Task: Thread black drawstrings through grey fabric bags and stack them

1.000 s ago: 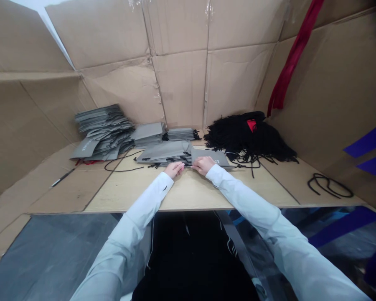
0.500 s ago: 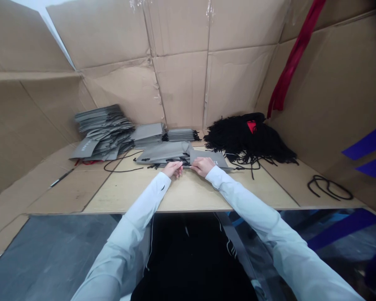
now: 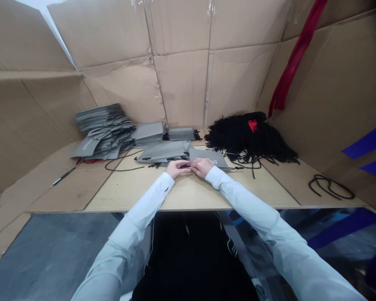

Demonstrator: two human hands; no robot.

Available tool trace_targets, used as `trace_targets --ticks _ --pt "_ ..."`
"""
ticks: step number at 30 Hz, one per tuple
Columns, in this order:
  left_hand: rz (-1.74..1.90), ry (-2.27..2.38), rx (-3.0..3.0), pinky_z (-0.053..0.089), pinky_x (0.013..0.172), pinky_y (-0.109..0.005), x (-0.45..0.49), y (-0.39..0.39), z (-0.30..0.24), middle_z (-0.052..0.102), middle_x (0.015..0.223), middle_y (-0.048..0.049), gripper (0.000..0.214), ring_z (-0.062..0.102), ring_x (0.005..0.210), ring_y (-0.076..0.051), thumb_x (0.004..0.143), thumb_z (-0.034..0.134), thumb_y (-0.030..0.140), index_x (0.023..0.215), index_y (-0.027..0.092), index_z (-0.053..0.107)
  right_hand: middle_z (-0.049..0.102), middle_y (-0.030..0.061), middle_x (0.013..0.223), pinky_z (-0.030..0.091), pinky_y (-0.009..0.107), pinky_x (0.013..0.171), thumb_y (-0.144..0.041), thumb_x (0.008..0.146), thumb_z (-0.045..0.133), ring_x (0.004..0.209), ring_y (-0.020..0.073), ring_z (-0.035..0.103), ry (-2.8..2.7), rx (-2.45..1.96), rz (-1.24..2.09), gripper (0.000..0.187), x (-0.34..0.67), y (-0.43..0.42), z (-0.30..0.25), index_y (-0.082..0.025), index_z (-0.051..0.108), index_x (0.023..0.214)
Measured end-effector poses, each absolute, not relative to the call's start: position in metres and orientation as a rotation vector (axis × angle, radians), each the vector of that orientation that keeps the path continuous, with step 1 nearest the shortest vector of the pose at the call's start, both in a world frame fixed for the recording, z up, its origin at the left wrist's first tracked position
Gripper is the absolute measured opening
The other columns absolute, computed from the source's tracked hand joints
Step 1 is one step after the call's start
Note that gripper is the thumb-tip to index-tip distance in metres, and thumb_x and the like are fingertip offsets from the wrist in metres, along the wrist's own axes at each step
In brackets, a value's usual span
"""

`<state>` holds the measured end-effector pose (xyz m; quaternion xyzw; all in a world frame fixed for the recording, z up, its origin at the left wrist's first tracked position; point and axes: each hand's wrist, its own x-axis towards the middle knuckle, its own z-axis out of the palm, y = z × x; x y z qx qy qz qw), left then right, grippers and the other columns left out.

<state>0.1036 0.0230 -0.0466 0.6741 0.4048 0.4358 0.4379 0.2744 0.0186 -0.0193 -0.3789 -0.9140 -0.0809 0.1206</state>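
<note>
At the near middle of our board worktop [image 3: 191, 193], straight ahead at 12 o'clock, our two hands sit close together with their fingertips almost meeting. Our left hand [image 3: 178, 169] is closed in a pinch on a short black cord [image 3: 184, 166], which shows between the fingers. Our right hand [image 3: 203, 167] lies curled on the edge of a gray paper bag [image 3: 210, 157], just beside that cord; we cannot tell whether it is gripping anything. The bag lies flat, overlapping a low pile of gray bags [image 3: 163, 152] with black cord ends poking out along its near edge.

Toward 11 o'clock, a tall, slumping stack of gray bags [image 3: 103, 130] leans near the cardboard wall [image 3: 181, 83], and a smaller stack [image 3: 148, 133] sits just right of it. At 1 o'clock lies a big heap of black cords [image 3: 244, 140] with a red tag [image 3: 252, 126] in it. A loose black cord [image 3: 123, 164] curves across the board near 11 o'clock, a black cord loop [image 3: 330, 188] lies at 3 o'clock, and a slim pen [image 3: 62, 176] lies at 10 o'clock.
</note>
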Motion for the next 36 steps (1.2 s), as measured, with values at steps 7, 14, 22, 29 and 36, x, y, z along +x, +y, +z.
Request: trace_targets --ticks 7,14,22,29,36 --pt "1.131 1.24 1.838 0.046 0.074 -0.029 0.102 0.018 -0.041 0.066 0.076 -0.0074 0.034 0.06 0.074 -0.019 0.055 0.065 0.038 0.076 0.011 0.067 0.061 0.0073 0.085 0.031 0.024 0.063 -0.033 0.085 0.033 0.083 0.0152 0.051 -2.65 -1.117 -0.211 0.034 0.272 0.02 -0.021 -0.016 0.062 0.086" --pt "1.12 1.3 1.86 0.046 0.067 -0.026 0.099 0.02 -0.041 0.066 0.07 -0.0065 0.034 0.06 0.067 -0.017 0.056 0.064 0.04 0.075 0.011 0.067 0.061 0.0061 0.084 0.03 0.024 0.064 -0.037 0.085 0.032 0.083 0.0145 0.051 -2.651 -1.119 -0.176 0.036 0.271 0.022 -0.02 -0.017 0.062 0.081" --pt "1.177 1.296 1.902 0.047 0.066 -0.025 0.097 0.024 -0.048 0.065 0.068 -0.0055 0.032 0.059 0.063 -0.015 0.055 0.064 0.038 0.072 0.011 0.066 0.061 0.0065 0.083 0.029 0.023 0.063 -0.037 0.085 0.033 0.082 0.014 0.051 -2.645 -1.12 -0.192 0.036 0.272 0.021 -0.019 -0.017 0.062 0.079" --pt "1.258 1.227 1.848 0.047 0.074 -0.029 0.104 0.019 -0.042 0.065 0.076 -0.0077 0.032 0.059 0.072 -0.016 0.054 0.067 0.034 0.076 0.011 0.064 0.06 0.0056 0.079 0.027 0.024 0.06 -0.037 0.085 0.032 0.081 0.014 0.051 -2.585 -1.133 -0.233 0.036 0.276 0.024 -0.02 -0.017 0.062 0.078" --pt "1.314 1.167 1.903 0.046 0.077 -0.028 0.111 0.017 -0.046 0.063 0.088 -0.0082 0.043 0.058 0.08 -0.016 0.053 0.068 0.035 0.09 0.013 0.061 0.061 0.0065 0.08 0.029 0.024 0.062 -0.036 0.085 0.032 0.081 0.0149 0.05 -2.582 -1.177 -0.226 0.037 0.278 0.024 -0.019 -0.016 0.062 0.078"
